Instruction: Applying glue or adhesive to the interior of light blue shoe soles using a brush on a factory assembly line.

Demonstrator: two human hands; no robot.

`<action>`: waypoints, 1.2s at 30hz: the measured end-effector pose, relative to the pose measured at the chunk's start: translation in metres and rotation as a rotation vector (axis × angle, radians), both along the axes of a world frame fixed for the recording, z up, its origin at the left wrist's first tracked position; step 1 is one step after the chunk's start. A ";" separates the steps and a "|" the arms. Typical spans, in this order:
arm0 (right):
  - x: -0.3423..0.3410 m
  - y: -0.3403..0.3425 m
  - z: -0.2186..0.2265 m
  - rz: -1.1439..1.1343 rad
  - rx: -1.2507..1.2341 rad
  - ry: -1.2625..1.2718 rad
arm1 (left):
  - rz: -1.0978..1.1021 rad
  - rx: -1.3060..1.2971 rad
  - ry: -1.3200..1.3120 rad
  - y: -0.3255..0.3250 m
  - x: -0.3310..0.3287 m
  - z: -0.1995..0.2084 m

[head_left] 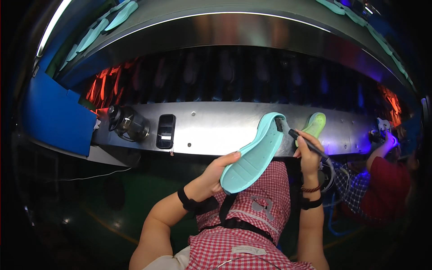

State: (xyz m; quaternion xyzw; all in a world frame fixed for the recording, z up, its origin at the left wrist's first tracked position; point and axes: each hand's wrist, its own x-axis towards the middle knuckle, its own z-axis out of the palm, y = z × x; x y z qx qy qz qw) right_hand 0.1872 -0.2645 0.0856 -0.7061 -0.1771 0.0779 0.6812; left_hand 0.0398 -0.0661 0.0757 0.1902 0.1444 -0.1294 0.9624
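A turquoise shoe sole is tilted over the front edge of the metal bench, its inner side facing up. My left hand grips it by its lower left edge, thumb on top. In my right hand is a black-handled brush, with a clear tube trailing from its lower end. Its dark bristles touch or lie very near the inside of the sole's far end; exact contact is hard to make out. Just behind my right hand, a yellow-green sole rests on the bench.
On the metal bench stand a dark glass jug and a phone to the left. A shelf above carries turquoise soles. Red-lit racks glow beneath it. At right, a co-worker's arm reaches over the bench.
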 end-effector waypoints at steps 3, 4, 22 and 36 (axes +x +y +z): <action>-0.029 0.021 -0.010 -0.055 -0.163 -0.466 | 0.022 0.024 -0.012 0.001 0.001 -0.003; -0.041 0.023 -0.008 -0.014 -0.196 -0.608 | 0.028 0.033 -0.010 0.002 0.002 -0.004; -0.011 -0.030 -0.008 0.275 0.632 0.443 | 0.992 0.001 -0.200 0.264 0.166 0.202; 0.021 -0.057 -0.055 0.064 0.801 0.659 | -0.160 2.893 0.171 0.133 0.349 0.285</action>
